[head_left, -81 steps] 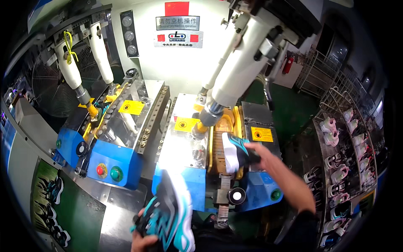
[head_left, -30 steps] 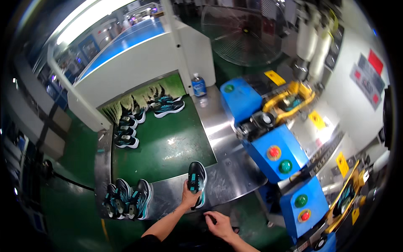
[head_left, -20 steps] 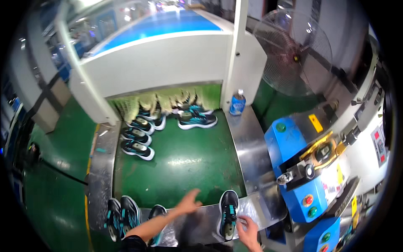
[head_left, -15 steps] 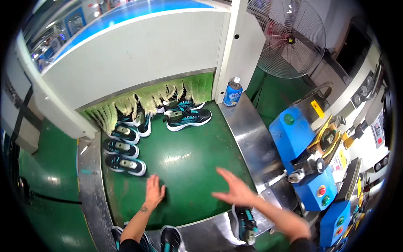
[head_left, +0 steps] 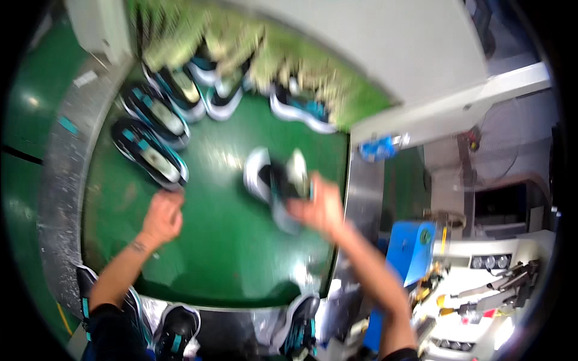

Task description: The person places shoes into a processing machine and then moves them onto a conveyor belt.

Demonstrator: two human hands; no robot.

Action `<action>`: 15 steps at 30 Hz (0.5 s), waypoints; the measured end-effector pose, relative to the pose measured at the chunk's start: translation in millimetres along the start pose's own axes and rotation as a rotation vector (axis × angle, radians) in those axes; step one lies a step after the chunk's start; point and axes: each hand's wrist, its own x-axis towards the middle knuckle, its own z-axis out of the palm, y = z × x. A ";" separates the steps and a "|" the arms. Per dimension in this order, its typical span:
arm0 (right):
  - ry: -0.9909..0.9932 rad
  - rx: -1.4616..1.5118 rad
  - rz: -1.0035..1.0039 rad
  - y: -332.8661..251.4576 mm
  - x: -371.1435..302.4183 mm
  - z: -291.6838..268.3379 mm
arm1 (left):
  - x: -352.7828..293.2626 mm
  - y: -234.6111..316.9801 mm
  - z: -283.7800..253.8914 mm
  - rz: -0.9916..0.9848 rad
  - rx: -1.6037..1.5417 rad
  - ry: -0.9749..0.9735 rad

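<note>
My right hand (head_left: 320, 207) grips a black sneaker with a white sole (head_left: 259, 174), held tilted over the green surface (head_left: 223, 240); motion smears both. My left hand (head_left: 162, 216) is closed at the near end of another black and teal sneaker (head_left: 147, 150), the nearest in a row at the left. Its fingertips are partly hidden there. Beyond it lie a second sneaker (head_left: 155, 114) and a third (head_left: 177, 87), each with a pale insert in its opening. Farther back, one more sneaker (head_left: 301, 108) lies beside the fringed green curtain (head_left: 337, 78).
Along the near metal ledge stand several sneakers, among them one at the left (head_left: 177, 331) and one at the right (head_left: 301, 328). A blue-labelled bottle (head_left: 379, 148) sits on the right metal edge. Blue control boxes (head_left: 409, 249) and a wire fan (head_left: 487, 138) are farther right.
The view has turned and come closer to the sneakers. My right hand, empty before, now holds a sneaker. My left hand has reached the nearest sneaker of the left row.
</note>
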 end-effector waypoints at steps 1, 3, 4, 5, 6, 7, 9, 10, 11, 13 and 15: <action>0.064 -0.533 -0.279 15.9 -57.6 14.5 | -3.1 2.6 8.2 -0.060 -0.056 -0.027; 0.268 -0.477 -0.142 58.7 -199.5 28.8 | -12.0 34.7 37.2 -0.058 -0.051 -0.004; 0.253 -0.324 0.067 77.8 -269.6 39.6 | -26.9 71.3 39.3 -0.308 -0.139 -0.068; 0.256 -0.013 0.021 46.0 -311.6 47.0 | -18.7 113.4 25.8 -0.616 -0.414 -0.271; 0.163 -0.113 0.021 50.4 -342.4 37.4 | -6.5 145.3 6.5 -0.689 -0.761 -0.696; 0.070 -0.203 0.019 57.1 -368.0 23.0 | 2.5 175.2 -8.9 -0.765 -1.077 -1.143; -0.183 -0.443 -0.529 20.6 -372.1 -21.0 | -4.8 235.6 -43.8 -0.830 -1.462 -1.510; -0.126 -0.564 -0.731 2.0 -378.8 -29.5 | -5.5 264.0 -56.0 -0.591 -1.455 -1.512; -0.060 -0.707 -0.928 -7.7 -387.2 -30.7 | -4.2 279.5 -74.4 -0.693 -1.286 -1.483; 0.322 -0.284 -0.868 20.7 -431.4 -30.4 | -17.8 303.5 -94.2 -0.853 -1.704 -1.096; 0.451 0.837 -0.500 80.1 -480.1 2.5 | -31.4 345.3 -117.7 -0.590 -1.854 -0.925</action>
